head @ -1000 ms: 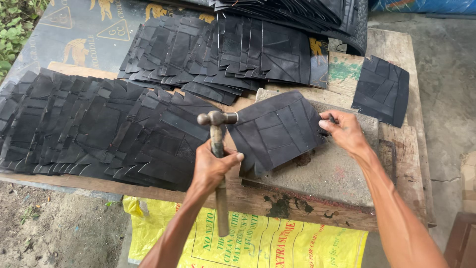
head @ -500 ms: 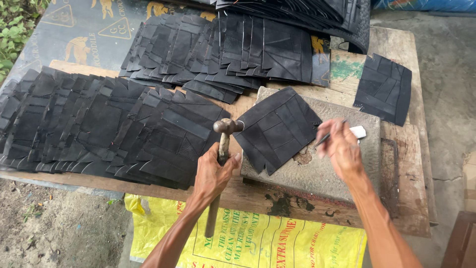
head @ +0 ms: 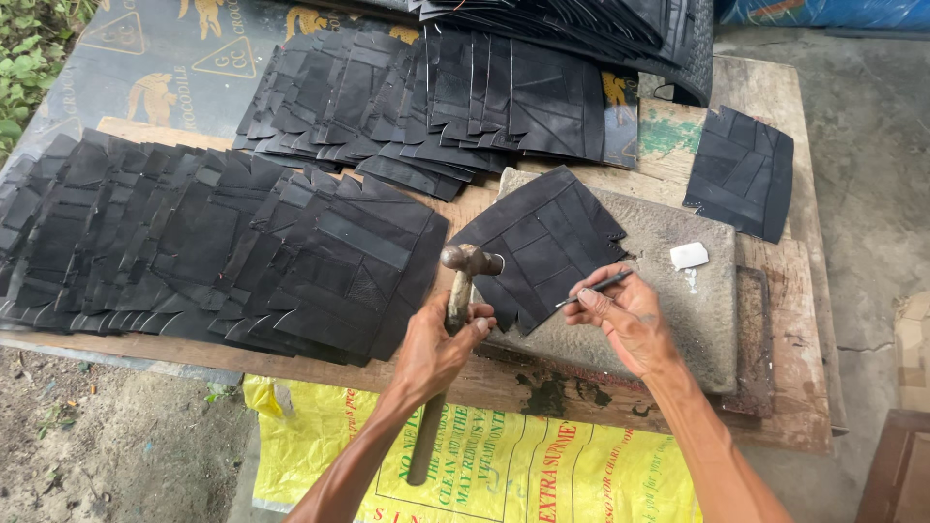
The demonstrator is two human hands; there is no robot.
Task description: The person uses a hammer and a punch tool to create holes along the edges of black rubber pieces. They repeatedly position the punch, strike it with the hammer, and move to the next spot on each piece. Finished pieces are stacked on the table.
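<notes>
My left hand (head: pixel 438 346) grips the wooden handle of a hammer (head: pixel 463 274), its rusty metal head raised just left of a black patchwork sheet (head: pixel 541 242). That sheet lies on a grey stone slab (head: pixel 668 320) set on the wooden table (head: pixel 785 387). My right hand (head: pixel 628 315) rests on the slab beside the sheet's right edge and pinches a thin dark metal spike (head: pixel 596 288) that points up and to the right. A small white chalk piece (head: pixel 689 256) lies on the slab, right of the hand.
Overlapping rows of black patchwork sheets (head: pixel 194 242) cover the table's left. More rows (head: pixel 455 87) lie at the back. One single sheet (head: pixel 741 174) sits at the right. A yellow printed sack (head: pixel 523 465) hangs below the front edge. Bare ground lies left and right.
My right hand came off the sheet's far corner, drew back toward me and now holds the thin spike. The hammer shifted slightly right, near the sheet's left edge. The white chalk became visible.
</notes>
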